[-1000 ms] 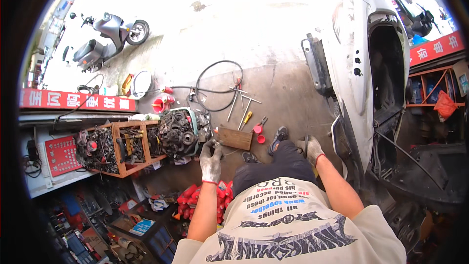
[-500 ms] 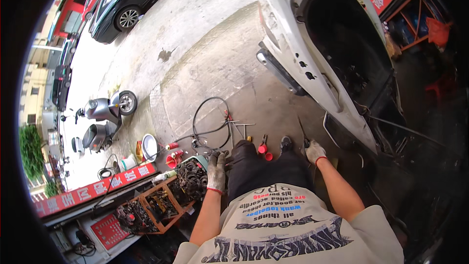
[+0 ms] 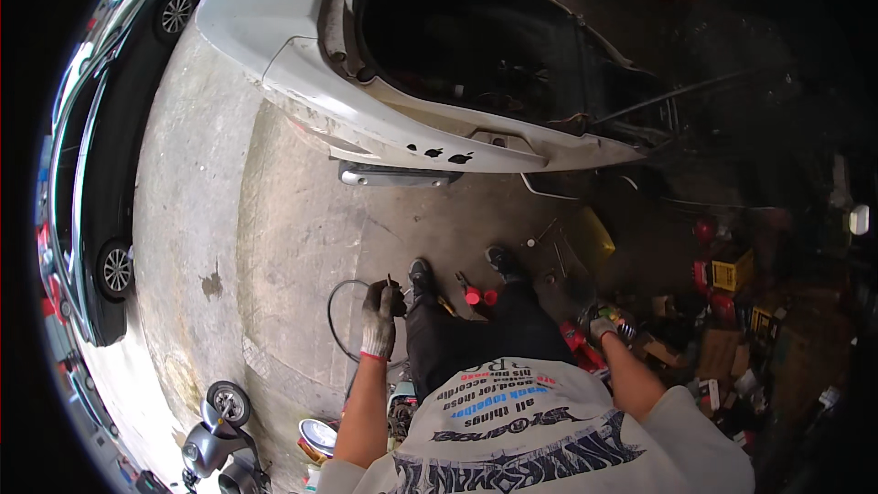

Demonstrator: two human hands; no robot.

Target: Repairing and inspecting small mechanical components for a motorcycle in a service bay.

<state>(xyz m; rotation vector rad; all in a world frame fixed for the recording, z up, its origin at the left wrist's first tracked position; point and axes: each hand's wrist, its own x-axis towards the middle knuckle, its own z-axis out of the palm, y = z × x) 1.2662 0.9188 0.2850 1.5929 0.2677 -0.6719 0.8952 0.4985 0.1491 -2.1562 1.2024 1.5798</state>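
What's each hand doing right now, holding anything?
Left hand, in a grey work glove: closed around a small dark slender tool.
Right hand, also gloved: beside red items on the floor; grip cannot be told.

Stained concrete floor (image 3: 302, 247) under red-handled tools (image 3: 477, 295), perhaps screwdrivers, black cable (image 3: 334, 325).

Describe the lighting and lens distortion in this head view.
Head view: daylight brightens the concrete floor on the left; the right side with the clutter lies in deep shadow; the fisheye bends the white car and leaves black corners; the gloved left hand looks fairly sharp, the gloved right hand dimmer.
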